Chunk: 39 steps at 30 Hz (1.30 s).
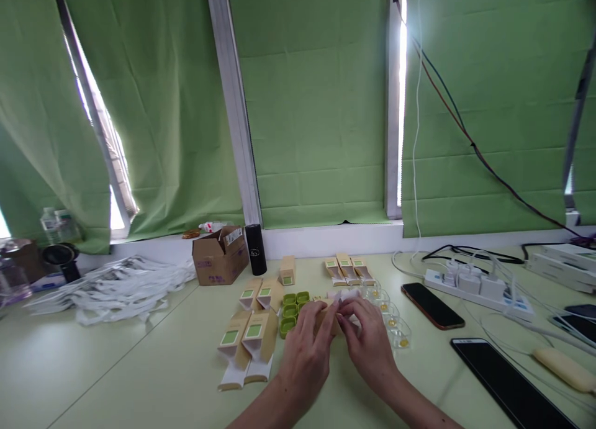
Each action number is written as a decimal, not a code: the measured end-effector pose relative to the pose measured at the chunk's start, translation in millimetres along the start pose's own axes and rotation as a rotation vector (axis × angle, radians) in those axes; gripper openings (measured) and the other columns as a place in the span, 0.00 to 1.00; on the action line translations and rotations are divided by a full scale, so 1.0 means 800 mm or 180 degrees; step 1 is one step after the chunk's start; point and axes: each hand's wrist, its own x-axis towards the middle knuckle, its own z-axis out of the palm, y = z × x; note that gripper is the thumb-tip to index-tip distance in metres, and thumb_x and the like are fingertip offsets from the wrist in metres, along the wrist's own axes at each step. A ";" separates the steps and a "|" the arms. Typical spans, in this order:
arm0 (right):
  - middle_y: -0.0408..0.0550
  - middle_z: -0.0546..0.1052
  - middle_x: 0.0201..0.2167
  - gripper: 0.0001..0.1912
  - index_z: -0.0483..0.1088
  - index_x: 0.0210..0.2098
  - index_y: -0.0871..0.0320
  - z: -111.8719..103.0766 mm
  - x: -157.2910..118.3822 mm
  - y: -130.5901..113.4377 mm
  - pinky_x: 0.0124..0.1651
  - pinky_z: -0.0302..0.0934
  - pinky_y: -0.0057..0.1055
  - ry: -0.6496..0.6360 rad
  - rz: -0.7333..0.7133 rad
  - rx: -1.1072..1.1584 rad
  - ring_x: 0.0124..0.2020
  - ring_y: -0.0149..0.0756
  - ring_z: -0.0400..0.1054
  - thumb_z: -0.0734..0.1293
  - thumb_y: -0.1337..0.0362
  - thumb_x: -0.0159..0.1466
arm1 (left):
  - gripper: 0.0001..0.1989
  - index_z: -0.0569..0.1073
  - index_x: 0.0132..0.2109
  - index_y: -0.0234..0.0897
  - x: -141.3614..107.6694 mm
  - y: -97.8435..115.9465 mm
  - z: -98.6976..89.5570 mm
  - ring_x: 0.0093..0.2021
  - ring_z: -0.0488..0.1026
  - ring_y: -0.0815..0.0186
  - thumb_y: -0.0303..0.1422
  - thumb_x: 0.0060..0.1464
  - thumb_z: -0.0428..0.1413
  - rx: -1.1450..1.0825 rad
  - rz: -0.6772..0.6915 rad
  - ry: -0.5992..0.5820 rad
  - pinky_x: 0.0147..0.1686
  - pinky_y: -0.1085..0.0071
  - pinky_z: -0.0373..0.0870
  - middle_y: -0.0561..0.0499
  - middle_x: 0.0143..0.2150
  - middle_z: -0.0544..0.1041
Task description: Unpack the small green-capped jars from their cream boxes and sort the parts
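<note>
Both of my hands meet over the middle of the table. My left hand (307, 336) is closed around a small tan box (325, 322), mostly hidden by the fingers. The fingers of my right hand (367, 339) pinch at the box's right end, near something whitish that I cannot make out clearly. Left of my hands sit several green square cups (289, 310) in rows. Tan boxes with green labels (254, 331) lie further left, their white flaps open towards me. To the right, clear plastic pieces with yellow centres (393, 322) stand in a row, partly hidden by my right hand.
More tan boxes (345, 267) lie at the back beside a single box (287, 270). A cardboard carton (220, 255), a black cylinder (256, 249) and white straps (125, 289) are at left. Phones (433, 305), a power strip (479, 287) and cables occupy the right.
</note>
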 end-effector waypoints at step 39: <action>0.42 0.76 0.25 0.24 0.72 0.29 0.55 -0.017 0.027 0.017 0.27 0.65 0.31 0.0806 0.2062 0.2776 0.24 0.34 0.67 0.80 0.43 0.49 | 0.31 0.58 0.73 0.47 0.005 -0.036 0.016 0.64 0.70 0.51 0.38 0.66 0.55 -0.2205 -0.2124 0.0345 0.55 0.56 0.75 0.41 0.65 0.69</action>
